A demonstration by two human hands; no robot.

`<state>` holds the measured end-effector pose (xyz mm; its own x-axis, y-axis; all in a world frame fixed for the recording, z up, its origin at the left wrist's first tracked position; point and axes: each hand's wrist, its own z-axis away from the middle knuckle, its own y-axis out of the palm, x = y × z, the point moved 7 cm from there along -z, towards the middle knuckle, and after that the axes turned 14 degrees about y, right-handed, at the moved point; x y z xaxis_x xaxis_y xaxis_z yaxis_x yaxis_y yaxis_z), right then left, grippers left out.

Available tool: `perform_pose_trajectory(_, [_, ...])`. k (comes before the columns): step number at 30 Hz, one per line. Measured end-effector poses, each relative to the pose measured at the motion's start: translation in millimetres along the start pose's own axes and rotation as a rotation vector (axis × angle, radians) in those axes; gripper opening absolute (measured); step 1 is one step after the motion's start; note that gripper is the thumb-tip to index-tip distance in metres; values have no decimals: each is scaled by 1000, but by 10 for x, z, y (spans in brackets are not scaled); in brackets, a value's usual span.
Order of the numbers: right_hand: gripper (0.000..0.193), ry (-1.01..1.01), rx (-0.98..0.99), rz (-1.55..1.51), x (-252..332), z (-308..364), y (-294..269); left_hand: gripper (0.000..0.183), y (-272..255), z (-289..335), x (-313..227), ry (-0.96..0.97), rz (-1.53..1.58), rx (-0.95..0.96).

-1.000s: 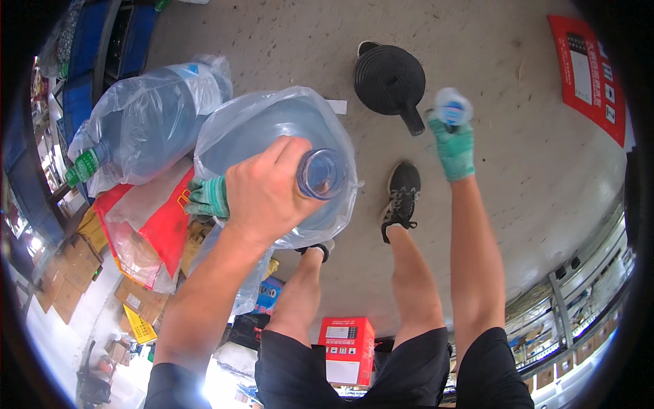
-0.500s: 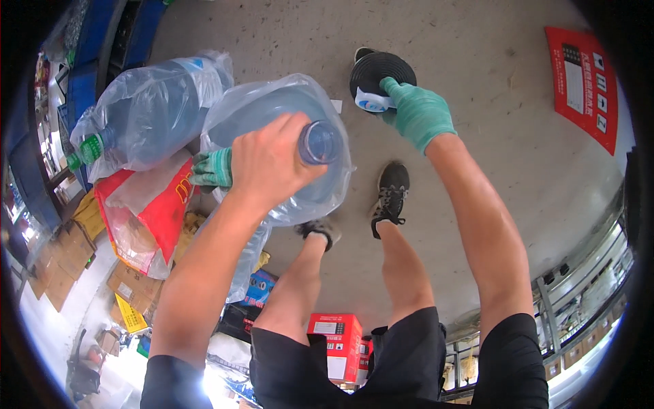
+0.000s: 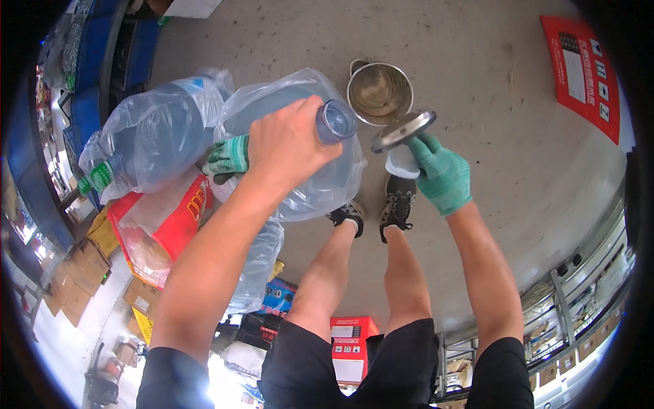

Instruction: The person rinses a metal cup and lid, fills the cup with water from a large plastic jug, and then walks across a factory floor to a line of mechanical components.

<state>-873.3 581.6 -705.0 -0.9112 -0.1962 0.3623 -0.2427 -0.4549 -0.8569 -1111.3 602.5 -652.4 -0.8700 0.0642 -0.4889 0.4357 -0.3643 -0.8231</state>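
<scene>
My bare left hand is closed round the neck of a large clear blue water bottle, wrapped in a loose plastic bag. An empty green glove with dark fingertips sticks out beside that hand; whether the hand pinches it is hidden. My right hand, in a green glove, grips a round dark lid with a metallic rim, held tilted. A white piece shows below the lid at the fingers. Just beyond the lid, an uncovered metal pot with a side handle stands on the floor, brownish inside.
A second bagged water bottle with a green cap lies at left, above a red and white bag. Red cardboard lies at far right. A red box stands behind my legs, and metal racks line the lower right.
My right hand has drawn the lid back and tilted it, exposing the metal pot beneath. My left hand and the bottle neck have shifted slightly right. My left foot has moved toward the right one.
</scene>
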Motion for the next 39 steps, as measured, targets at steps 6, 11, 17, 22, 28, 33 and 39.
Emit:
perform_pose_trajectory(6, [68, 28, 3, -103, -74, 130, 49, 35, 174, -210, -82, -14, -39, 81])
perform_pose_trajectory(11, [67, 72, 22, -110, -79, 132, 94, 33, 282, -301, -126, -25, -62, 121])
perform_pose_trajectory(17, [66, 102, 40, -100, -99, 144, 107, 34, 347, -389, -164, -16, -87, 138])
perform_pose_trajectory(22, [68, 108, 39, -122, -84, 136, 70, 37, 412, -419, -171, -31, -94, 201])
perform_pose_trajectory(28, [73, 130, 77, -110, -125, 132, 155, 40, 542, -495, -137, -13, -134, 219])
perform_pose_trajectory(33, [73, 107, -2, -135, -141, 139, 121, 43, 661, -569, -128, -29, -137, 234])
perform_pose_trajectory(39, [76, 147, 34, -171, -119, 140, 164, 42, 762, -630, -96, -29, -167, 268])
